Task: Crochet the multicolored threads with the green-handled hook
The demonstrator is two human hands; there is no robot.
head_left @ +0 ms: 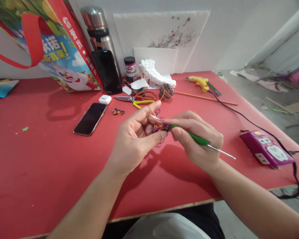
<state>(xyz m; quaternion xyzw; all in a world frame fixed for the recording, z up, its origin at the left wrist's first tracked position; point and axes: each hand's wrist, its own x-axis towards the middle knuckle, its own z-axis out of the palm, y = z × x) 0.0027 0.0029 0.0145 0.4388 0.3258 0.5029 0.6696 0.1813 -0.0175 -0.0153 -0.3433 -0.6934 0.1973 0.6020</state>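
Observation:
My left hand (137,132) is above the red table (40,159), thumb and fingers pinched on a small multicoloured crochet piece (161,127), with orange yarn looped over the index finger. My right hand (196,139) grips a green-handled crochet hook (196,139); its metal tip pokes into the piece. The yarn runs back to a multicoloured yarn ball (166,90) near the wall. A small finished yarn piece (118,112) lies on the table beyond my left hand.
A phone (91,118) and a white earbud case (105,99) lie to the left, scissors (132,98) behind. A printed bag (57,46), a second phone (107,71), a flask (99,28) and a jar (130,68) stand at the back. At right: a yellow glue gun (200,82) and a purple power strip (266,149).

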